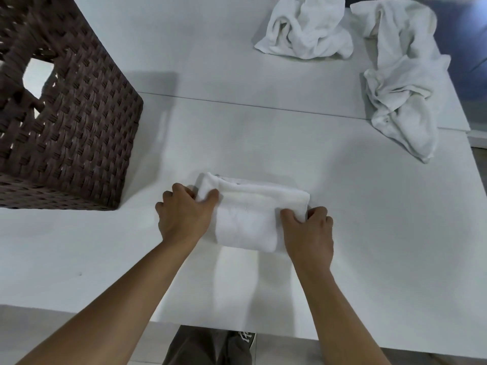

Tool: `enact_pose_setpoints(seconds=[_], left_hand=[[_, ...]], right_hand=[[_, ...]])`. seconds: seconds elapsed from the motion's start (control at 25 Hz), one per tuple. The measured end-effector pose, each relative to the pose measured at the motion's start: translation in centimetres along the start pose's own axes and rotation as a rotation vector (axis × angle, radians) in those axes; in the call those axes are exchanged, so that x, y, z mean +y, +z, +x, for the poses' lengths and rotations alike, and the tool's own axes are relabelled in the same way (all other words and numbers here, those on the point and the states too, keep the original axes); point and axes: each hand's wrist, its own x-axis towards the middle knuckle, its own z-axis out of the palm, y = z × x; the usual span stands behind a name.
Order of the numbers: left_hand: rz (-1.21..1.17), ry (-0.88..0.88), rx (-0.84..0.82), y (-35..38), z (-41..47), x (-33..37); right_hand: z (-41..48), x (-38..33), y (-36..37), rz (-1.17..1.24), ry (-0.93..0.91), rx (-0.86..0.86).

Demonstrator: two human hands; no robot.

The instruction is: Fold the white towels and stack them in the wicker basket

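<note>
Folded towel (250,222) lies flat on the white table (263,122), near the front edge, dead centre between both hands; long axis runs roughly 9-to-3, right end dipping a touch toward 4.

Left hand (184,217) pinches the 9 o'clock end, thumb on top, fingers curled round the edge; right hand (308,233) does the same at the 3 o'clock end, thumb over the top layer, fingers wrapped round the side. Neither hand is spread flat.

Key relation: wicker basket (66,127) sits at about 10 o'clock from the towel, well apart, so the left hand is the nearer one; my read is a two-hand lift and carry up-left, left leading. Only the basket's side walls and handle cut-out show; rim and inside are out of frame, so I can't tell what's stacked in it.

Left to do: one crumpled towel (303,27) at 1 o'clock, a second crumpled towel (403,88) at 2 o'clock hanging over the table edge.

No brands, labels or readable writing anywhere.
</note>
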Motion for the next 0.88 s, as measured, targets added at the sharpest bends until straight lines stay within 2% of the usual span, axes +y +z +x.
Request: enact_pose_setpoints(seconds=[0.12, 0.28, 0.36, 0.48, 0.76, 0.88], left_hand=[[-0.047, -0.004, -0.072, -0.5, -0.1, 0.3], [-0.163, -0.193, -0.261, -1.4, -1.7, 0.0], [-0.218, -0.165, -0.285, -2.2, -3.2, -0.1], [-0.28, -0.028, -0.241, -4.7, -5.6, 0.1], [-0.472, 0.062, -0.085, -12.8, -10.3, 2.3], [-0.542, 0.096, -0.008, -16.1, -10.9, 3.3]], right_hand=[[-0.7, -0.4, -0.3, 0.019, 0.047, 0.002], [-1.2, -0.7, -1.8, 0.118, 0.244, -0.137], [-1.8, -0.5, -2.9, 0.191, 0.338, -0.228], [-3.4, -0.2, -4.9, 0.364, 0.417, -0.362], [-7.1, -6.3, -10.6, 0.516, 0.109, -0.294], [-8.1, -9.8, -12.2, 0.499, -0.038, -0.269]])
